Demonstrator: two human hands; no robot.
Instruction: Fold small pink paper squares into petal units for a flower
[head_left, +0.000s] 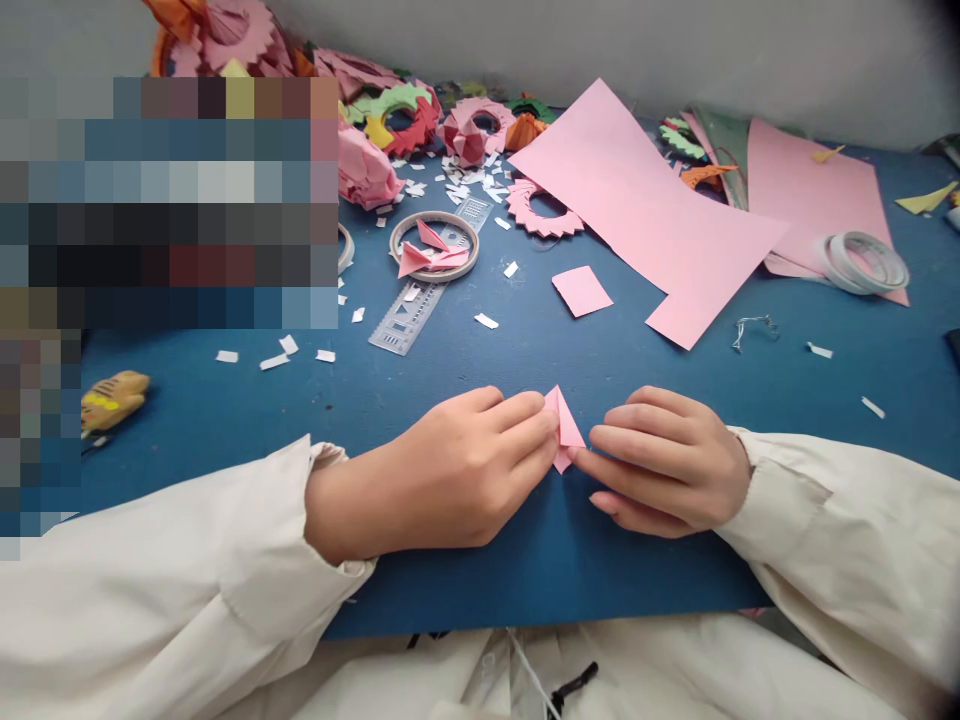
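A small pink paper [567, 430], folded into a kite-like shape with a pointed top, lies on the blue table in front of me. My left hand [476, 470] has its fingers pressed together on the paper's left side, covering part of it. From the other side my right hand [664, 460] reaches in. One of its fingertips touches the paper's lower right edge, while the thumb sits apart from the fingers. Farther back lies a flat pink paper square [582, 291]. A large pink sheet [652, 210] with a cut-out corner is spread behind it.
A tape roll [395, 262] with folded pink pieces inside rests on a clear stencil ruler [405, 325]. More tape rolls [862, 263] sit at right. Paper scraps [487, 321] are scattered about. Folded paper rings [545, 208] line the back. A yellowish object [116, 400] lies at left.
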